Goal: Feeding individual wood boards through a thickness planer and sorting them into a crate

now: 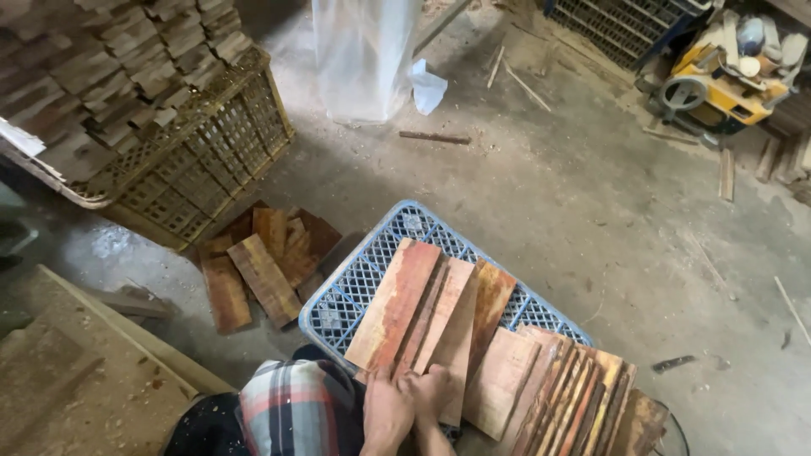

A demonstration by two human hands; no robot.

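Observation:
Several flat wooden boards lie on an upturned blue plastic crate (338, 291) in front of me. My left hand (387, 414) grips the near end of a long reddish board (395, 300). Right beside it and touching it, my right hand (432, 393) is closed on the near end of a paler board (454, 317). A darker board (492, 295) lies under these two. To the right, a broad flat board (500, 380) rests against a row of thin boards standing on edge (574, 397). A plaid sleeve (296, 414) shows at the bottom.
Short reddish boards (262, 270) are piled on the concrete floor left of the crate. A yellow-brown lattice crate (203, 156) heaped with wood pieces stands at the upper left, a clear plastic bag (363, 51) at top centre, a yellow machine (718, 76) at top right. A wooden bench (76, 363) is at the lower left.

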